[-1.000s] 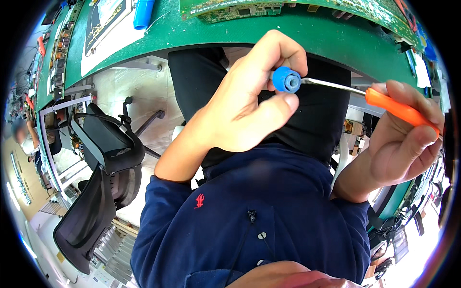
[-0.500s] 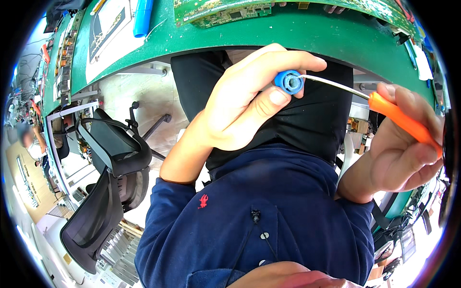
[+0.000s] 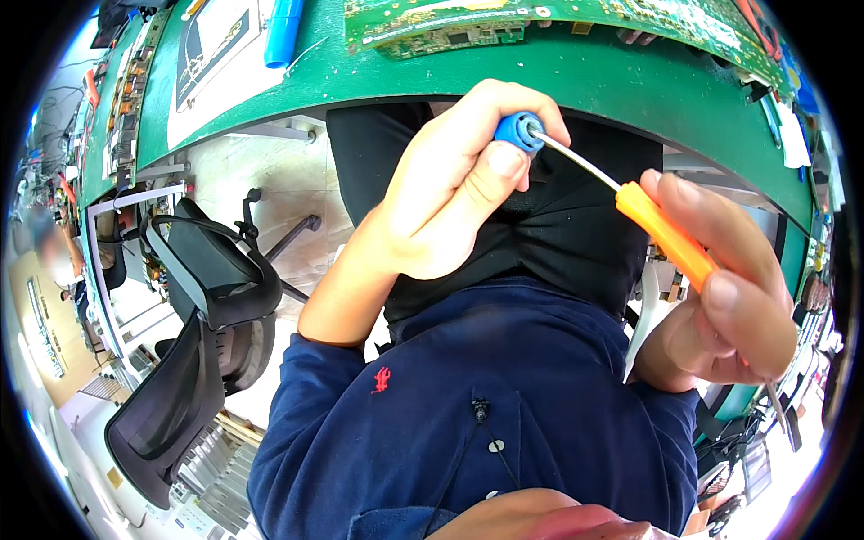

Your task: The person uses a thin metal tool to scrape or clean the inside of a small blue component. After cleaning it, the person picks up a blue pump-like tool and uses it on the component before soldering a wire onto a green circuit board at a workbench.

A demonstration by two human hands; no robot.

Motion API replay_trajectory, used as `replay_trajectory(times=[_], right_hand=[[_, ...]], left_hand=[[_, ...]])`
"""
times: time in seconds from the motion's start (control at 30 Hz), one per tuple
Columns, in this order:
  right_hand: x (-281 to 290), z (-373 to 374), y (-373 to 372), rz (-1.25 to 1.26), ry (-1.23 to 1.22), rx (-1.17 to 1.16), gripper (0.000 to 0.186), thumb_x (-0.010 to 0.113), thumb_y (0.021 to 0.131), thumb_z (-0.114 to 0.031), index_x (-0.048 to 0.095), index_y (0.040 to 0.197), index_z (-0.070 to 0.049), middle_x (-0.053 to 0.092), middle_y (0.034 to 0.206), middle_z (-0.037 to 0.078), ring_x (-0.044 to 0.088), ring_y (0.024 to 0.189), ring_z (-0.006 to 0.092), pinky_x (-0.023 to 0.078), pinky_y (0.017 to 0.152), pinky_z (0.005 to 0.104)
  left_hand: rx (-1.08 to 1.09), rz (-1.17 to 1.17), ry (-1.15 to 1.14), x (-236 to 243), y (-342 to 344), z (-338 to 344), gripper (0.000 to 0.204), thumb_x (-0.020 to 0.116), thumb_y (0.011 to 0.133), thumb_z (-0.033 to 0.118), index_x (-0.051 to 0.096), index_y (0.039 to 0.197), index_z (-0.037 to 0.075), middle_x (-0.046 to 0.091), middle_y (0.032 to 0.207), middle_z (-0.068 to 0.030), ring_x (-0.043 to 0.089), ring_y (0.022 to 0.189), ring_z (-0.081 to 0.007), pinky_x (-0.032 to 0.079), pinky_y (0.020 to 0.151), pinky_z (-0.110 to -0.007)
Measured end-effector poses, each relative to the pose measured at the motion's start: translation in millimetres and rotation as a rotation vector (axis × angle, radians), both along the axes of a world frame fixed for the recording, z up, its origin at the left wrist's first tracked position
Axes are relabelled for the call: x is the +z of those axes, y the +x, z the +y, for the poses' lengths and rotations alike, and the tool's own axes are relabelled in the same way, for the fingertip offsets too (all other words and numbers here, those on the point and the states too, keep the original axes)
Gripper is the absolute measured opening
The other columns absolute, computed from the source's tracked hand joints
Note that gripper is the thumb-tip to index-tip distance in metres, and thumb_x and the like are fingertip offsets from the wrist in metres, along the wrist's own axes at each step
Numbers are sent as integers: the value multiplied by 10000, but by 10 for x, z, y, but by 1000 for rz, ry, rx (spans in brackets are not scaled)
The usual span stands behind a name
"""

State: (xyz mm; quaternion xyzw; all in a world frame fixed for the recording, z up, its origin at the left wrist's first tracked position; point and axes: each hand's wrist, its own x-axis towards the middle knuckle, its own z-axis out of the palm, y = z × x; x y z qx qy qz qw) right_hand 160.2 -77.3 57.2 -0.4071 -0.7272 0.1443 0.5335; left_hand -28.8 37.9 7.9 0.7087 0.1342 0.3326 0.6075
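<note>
Over my lap, my left hand [image 3: 450,189] is closed round a short blue hollow cylinder [image 3: 515,132], its open end turned to the right. Only that end shows; my fingers hide the remainder. My right hand [image 3: 720,279] grips an orange-handled pick [image 3: 661,229] with a thin metal shaft. The shaft runs up and left from the handle, and its tip is at the cylinder's opening. How deep the tip sits inside cannot be made out. A metal end pokes out below my right hand, seemingly from the same tool.
The green-topped table [image 3: 310,94] curves in front of me. Green circuit boards [image 3: 558,27] lie on it, with a blue tube [image 3: 283,34] and a white sheet [image 3: 202,108] at left. A black office chair [image 3: 216,288] stands to my left. Another person [image 3: 58,256] is far left.
The pick and my right hand have moved left and lower, and the shaft now slants more steeply. My left hand has shifted slightly left, turning the cylinder's opening further right.
</note>
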Motion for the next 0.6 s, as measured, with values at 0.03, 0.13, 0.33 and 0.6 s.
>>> replay_trajectory(times=[0.03, 0.13, 0.33, 0.6], right_hand=[[-6, 8, -3, 14, -14, -4, 337, 402, 984, -331, 485, 1173, -64, 614, 1029, 308, 660, 840, 390, 558, 723, 440], [-33, 34, -21, 61, -51, -2, 327, 419, 977, -336, 501, 1139, -64, 619, 1018, 310, 663, 839, 373, 554, 734, 425], [6, 64, 2, 128, -133, 27, 314, 451, 964, -347, 532, 1071, -64, 630, 997, 313, 670, 838, 339, 546, 755, 395], [23, 31, 29, 218, -118, 58, 299, 435, 971, -349, 528, 1051, -76, 618, 1010, 320, 663, 869, 345, 557, 749, 414]], left_hand=[[0, 3, 8, 0, -12, 9, 380, 441, 980, 330, 480, 1115, -24, 529, 995, -115, 541, 792, -155, 452, 704, -277], [8, -24, 19, -41, -18, 30, 359, 439, 986, 310, 477, 1096, -29, 523, 981, -116, 534, 771, -161, 454, 701, -280], [42, -49, 99, -80, -5, -7, 313, 434, 990, 272, 481, 1065, -28, 515, 899, -99, 504, 710, -133, 431, 662, -255], [39, -70, 247, 15, 6, -15, 283, 458, 973, 265, 509, 1022, -9, 512, 819, -64, 473, 648, -104, 377, 605, -225]])
